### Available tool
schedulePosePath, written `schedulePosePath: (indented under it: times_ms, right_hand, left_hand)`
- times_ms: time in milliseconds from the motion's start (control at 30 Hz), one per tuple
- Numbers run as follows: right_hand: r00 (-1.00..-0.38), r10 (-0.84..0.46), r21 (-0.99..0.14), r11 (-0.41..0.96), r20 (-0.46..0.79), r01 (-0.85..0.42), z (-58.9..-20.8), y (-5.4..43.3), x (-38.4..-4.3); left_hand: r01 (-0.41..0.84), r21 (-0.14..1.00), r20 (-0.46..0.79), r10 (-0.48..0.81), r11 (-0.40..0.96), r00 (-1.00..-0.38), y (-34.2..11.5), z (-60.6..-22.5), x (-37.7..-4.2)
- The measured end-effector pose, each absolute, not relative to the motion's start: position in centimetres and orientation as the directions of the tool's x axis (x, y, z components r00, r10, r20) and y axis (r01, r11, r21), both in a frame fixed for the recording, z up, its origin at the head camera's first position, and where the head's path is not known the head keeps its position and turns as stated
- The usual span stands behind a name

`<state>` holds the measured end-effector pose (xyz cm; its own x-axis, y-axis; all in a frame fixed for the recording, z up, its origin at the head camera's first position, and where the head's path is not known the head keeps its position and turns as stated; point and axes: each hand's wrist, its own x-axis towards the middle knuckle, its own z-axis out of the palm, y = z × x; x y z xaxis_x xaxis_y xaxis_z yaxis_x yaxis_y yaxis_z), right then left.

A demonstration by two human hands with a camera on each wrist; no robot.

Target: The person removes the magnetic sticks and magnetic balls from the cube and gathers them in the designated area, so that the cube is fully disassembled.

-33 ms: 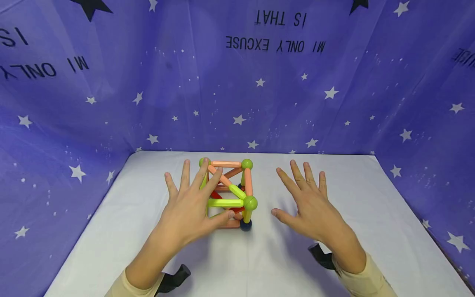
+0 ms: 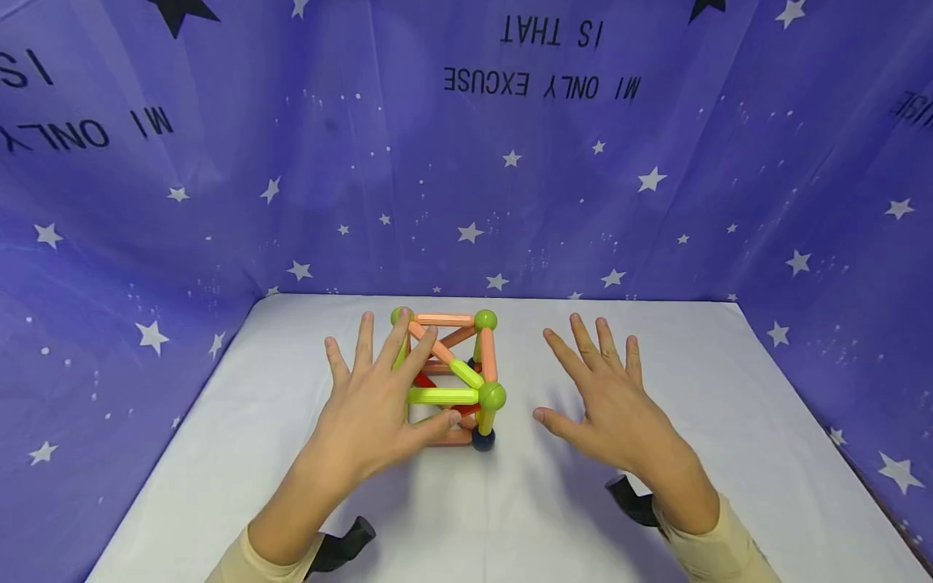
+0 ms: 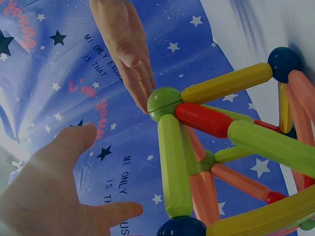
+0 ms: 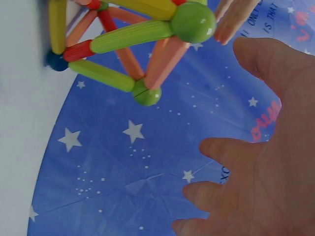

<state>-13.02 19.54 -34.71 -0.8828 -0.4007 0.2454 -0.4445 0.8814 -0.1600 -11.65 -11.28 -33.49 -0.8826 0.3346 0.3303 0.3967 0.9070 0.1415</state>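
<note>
A magnetic stick-and-ball frame (image 2: 443, 396) stands on the table. Its sticks are lime, salmon, red and yellow, joined by green balls (image 2: 492, 396) and dark blue balls (image 2: 483, 439). My left hand (image 2: 368, 413), fingers spread, hovers over the frame's left side and hides part of it. In the left wrist view, a gap separates that hand (image 3: 54, 191) from the sticks. To the right of the frame, my right hand (image 2: 612, 405) is held apart from it, palm down with fingers spread. Neither hand holds anything.
A white cloth (image 2: 481, 502) covers the table. Behind and at both sides hangs a purple-blue curtain (image 2: 466, 186) with stars and lettering. Black curved pieces (image 2: 350, 544) project from both wrists, near the beige sleeves (image 2: 714, 538).
</note>
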Motion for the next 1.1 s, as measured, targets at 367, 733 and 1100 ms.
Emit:
schedulePosePath:
  times_ms: [367, 733, 1100]
  right_hand:
    - [-0.867, -0.413, -0.192, 0.861, 0.28, -0.472, -35.8, 19.0, -12.9]
    - [-0.771, -0.522, -0.225, 0.754, 0.365, -0.617, -35.8, 17.5, -12.9]
    - [-0.728, -0.571, -0.297, 0.67, 0.379, -0.681, -36.3, 15.5, -13.4]
  left_hand:
    - [0.477, 0.142, 0.427, 0.381, 0.867, -0.82, -12.1, -34.0, -11.2]
    - [0.569, 0.2, 0.452, 0.44, 0.798, -0.776, -12.6, -34.2, -11.6]
    - [0.615, 0.207, 0.467, 0.476, 0.761, -0.745, -12.4, -34.3, -12.6]
